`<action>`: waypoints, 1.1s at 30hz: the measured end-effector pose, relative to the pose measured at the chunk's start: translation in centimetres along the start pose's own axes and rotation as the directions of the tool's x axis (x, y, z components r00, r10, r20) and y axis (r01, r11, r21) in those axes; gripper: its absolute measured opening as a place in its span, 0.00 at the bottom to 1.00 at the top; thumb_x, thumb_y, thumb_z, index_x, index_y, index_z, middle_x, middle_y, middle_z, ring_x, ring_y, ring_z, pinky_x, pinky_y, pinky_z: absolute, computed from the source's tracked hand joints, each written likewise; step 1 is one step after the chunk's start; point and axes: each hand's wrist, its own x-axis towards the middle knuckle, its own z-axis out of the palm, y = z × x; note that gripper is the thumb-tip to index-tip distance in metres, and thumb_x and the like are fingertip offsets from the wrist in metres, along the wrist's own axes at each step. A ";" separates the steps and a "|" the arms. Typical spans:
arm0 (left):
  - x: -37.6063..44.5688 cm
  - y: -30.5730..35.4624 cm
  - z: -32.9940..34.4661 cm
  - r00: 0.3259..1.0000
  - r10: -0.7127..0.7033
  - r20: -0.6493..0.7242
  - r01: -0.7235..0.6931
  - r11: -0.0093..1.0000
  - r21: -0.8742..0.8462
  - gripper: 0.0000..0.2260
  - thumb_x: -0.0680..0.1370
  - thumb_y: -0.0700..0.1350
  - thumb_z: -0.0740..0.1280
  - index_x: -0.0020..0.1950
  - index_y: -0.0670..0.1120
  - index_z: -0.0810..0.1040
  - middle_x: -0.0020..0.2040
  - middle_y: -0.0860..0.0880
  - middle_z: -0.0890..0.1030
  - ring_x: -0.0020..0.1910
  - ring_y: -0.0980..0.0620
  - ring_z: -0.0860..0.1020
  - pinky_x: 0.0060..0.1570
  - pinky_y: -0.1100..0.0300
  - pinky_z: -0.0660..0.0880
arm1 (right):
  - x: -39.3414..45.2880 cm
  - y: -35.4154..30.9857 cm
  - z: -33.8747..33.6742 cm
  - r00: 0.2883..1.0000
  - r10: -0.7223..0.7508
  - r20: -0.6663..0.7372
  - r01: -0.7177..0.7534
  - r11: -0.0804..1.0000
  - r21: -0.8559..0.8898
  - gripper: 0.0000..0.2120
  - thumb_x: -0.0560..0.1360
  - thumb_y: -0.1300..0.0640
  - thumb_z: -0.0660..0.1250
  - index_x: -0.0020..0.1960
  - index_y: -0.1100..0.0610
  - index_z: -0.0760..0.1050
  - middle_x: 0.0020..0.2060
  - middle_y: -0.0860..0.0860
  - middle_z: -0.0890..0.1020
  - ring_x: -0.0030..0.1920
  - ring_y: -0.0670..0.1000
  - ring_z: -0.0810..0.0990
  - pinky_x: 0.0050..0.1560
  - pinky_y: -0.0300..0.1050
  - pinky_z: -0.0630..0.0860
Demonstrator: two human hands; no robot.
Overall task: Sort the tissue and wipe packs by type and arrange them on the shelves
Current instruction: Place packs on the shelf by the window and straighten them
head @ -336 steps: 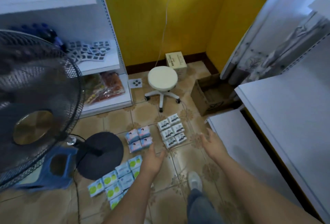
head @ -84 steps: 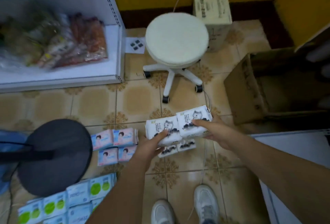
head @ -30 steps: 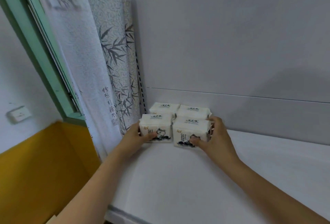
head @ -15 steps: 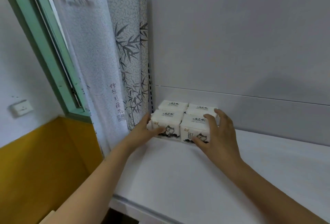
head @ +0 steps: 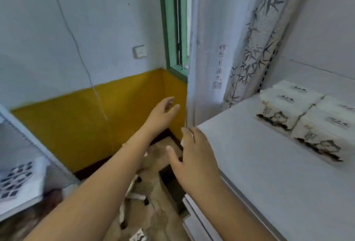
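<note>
Several white tissue packs with grey cat prints (head: 303,118) sit in a block on the white shelf (head: 269,173) at the right, against its back panel. Both hands are off them and empty. My left hand (head: 163,114) hangs in the air in front of the yellow wall, fingers relaxed. Over the shelf's left front corner hovers my right hand (head: 192,158), its fingers spread. The packs lie well to the right of both hands.
A bamboo-print curtain (head: 249,48) hangs beside the shelf's left end, next to a green window frame (head: 169,29). Below, the stool's legs (head: 132,194) and the tiled floor show between my arms. Another white shelf unit with patterned packs (head: 15,179) stands at the far left.
Both hands have let go of the cat-print packs and drawn back to the left. The view has swung left, so the packs now sit at the right edge.
</note>
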 end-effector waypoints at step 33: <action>-25.8 -79.1 6.6 0.655 -0.756 -0.007 0.707 0.609 0.359 0.26 0.82 0.53 0.63 0.78 0.46 0.64 0.72 0.40 0.69 0.69 0.38 0.69 0.66 0.46 0.71 | -13.0 18.2 72.6 0.402 0.013 0.915 0.317 0.936 -0.153 0.36 0.80 0.43 0.62 0.81 0.53 0.51 0.80 0.52 0.55 0.78 0.54 0.59 0.72 0.49 0.66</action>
